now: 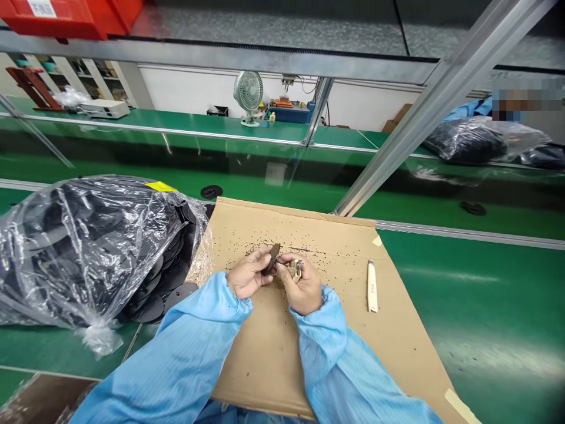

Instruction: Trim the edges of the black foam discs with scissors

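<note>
My left hand [251, 275] pinches a thin dark disc [272, 258], tilted nearly edge-on above the cardboard sheet [265, 347]. Close beside it, my right hand [304, 284] is closed around a small cream-and-metal tool [296, 269], whose kind I cannot make out. The right fingertips meet the near edge of the disc. Many tiny black crumbs [304, 250] lie scattered on the cardboard under and beyond both hands. Off to the right on the same sheet rests a cream-handled blade [372, 287] with writing on its handle.
At left, a clear plastic bag [88, 235] of black discs spills onto the green bench [477, 282]. Loose discs [211, 192] lie behind it. A metal post [406, 112] slants up at right. A fan [248, 97] stands on the far bench; a red bin [75, 17] sits overhead.
</note>
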### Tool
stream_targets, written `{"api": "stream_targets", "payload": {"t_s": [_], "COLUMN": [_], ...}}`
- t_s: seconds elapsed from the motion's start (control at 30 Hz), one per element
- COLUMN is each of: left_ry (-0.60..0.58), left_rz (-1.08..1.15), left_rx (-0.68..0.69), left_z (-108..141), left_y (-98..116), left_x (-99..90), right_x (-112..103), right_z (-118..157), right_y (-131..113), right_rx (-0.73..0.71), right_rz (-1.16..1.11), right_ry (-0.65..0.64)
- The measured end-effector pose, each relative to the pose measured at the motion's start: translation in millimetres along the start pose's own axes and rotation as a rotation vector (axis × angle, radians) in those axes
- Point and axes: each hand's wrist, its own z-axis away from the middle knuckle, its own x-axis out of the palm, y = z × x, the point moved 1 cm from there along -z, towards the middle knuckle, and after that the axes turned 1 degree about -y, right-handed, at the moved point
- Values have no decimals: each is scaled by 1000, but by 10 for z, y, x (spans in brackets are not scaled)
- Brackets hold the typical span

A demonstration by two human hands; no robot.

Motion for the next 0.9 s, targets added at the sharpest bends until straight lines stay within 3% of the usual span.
{"api": "stream_targets", "payload": {"t_s": [0.13, 0.43, 0.63, 0.8, 0.9], "left_ry": [-85, -63, -13, -60, 27], "left_rz": [-41, -58, -59, -14, 21], "left_rx": [-38, -35, 66, 306, 302], "left_z": [34, 62, 11, -46, -129], "left_y": [-16, -89, -139, -85, -52], "left_x": [14, 68, 76, 113, 50], "right_x": [-10, -6, 64, 5, 8], "right_z": [-3, -15, 15, 41, -8], "right_y": [-25, -86, -12, 69, 131], "right_rx": [-57, -221, -120, -10, 82], "right_rz": [54, 162, 113, 109, 107], "right_ry": [-6, 22, 65, 35, 51]}}
